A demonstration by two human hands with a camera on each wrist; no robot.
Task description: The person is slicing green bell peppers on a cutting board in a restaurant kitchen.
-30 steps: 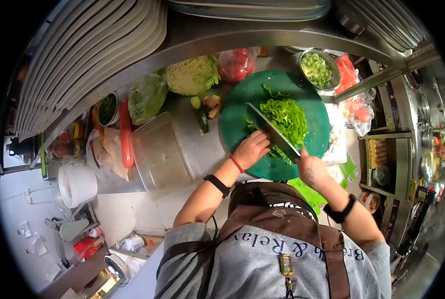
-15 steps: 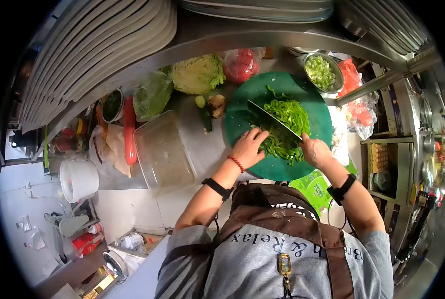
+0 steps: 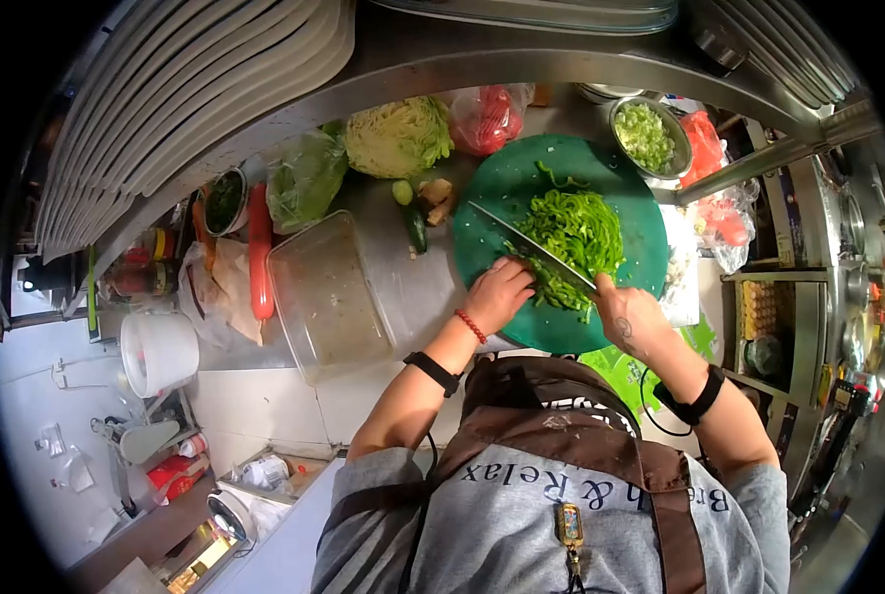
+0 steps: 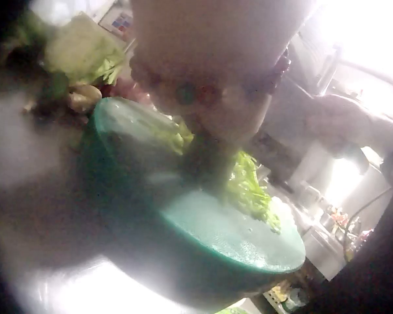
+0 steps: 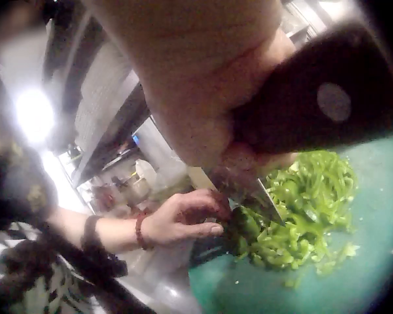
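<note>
A round green cutting board (image 3: 521, 332) carries a heap of sliced green pepper (image 3: 576, 238). My right hand (image 3: 635, 315) grips the dark handle of a cleaver (image 3: 536, 247), whose blade slants across the heap's left side. In the right wrist view, the riveted handle (image 5: 334, 101) fills the upper right. My left hand (image 3: 502, 294), wearing a red bead bracelet, bends its fingers over green pepper (image 5: 245, 224) at the board's near left, close beside the blade. In the left wrist view the fingers are hidden behind the wrist.
A clear plastic tub (image 3: 331, 302) stands left of the board. Behind it lie a bagged green vegetable (image 3: 306, 183), half a cabbage (image 3: 398, 137) and a cucumber piece (image 3: 415, 223). A bowl of chopped greens (image 3: 650, 139) stands at the back right. A metal shelf (image 3: 561, 74) overhangs the back.
The cleaver has shifted left on the board, away from the heap's middle. My left hand's fingers were spread half a second ago and are now drawn together on the pepper.
</note>
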